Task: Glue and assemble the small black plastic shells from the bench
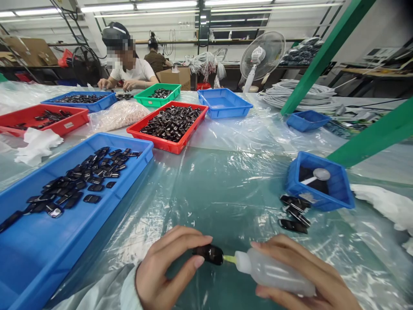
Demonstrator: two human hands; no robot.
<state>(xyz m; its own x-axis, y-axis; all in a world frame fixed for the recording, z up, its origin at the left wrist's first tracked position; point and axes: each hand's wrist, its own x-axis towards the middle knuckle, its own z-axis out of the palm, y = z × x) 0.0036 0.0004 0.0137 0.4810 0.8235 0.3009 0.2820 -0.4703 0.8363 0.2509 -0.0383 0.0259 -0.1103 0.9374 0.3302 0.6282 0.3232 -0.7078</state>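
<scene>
At the near edge, the left hand (171, 269) pinches a glossy black plastic casing (213, 254) between thumb and fingertips, holding it just above or on the sheeted counter (222, 189). The right hand (318, 273) is wrapped around a translucent squeeze bottle (271, 271), its fingers closed along the sides, with the yellow nozzle (229, 258) pointed at the casing's right end; whether the tip actually touches is hard to make out. Too firm a squeeze could, I judge, flood that end or smear the shiny face, and because the casing is small and slick, a push from the nozzle could twist it out of the pinch. Just beyond the right hand, loose black casings (293, 226) lie beside a small blue bin (338, 201) holding dark material and a white spoon (321, 174); a careless sweep of that arm might knock these pieces. To the left, a long blue tray (41, 252) carries scattered black pieces, and past it a red tray (164, 144) is heaped with more. Farther off stand a green tray (151, 102), a seated co-worker (137, 75) and a fan (258, 56).
</scene>
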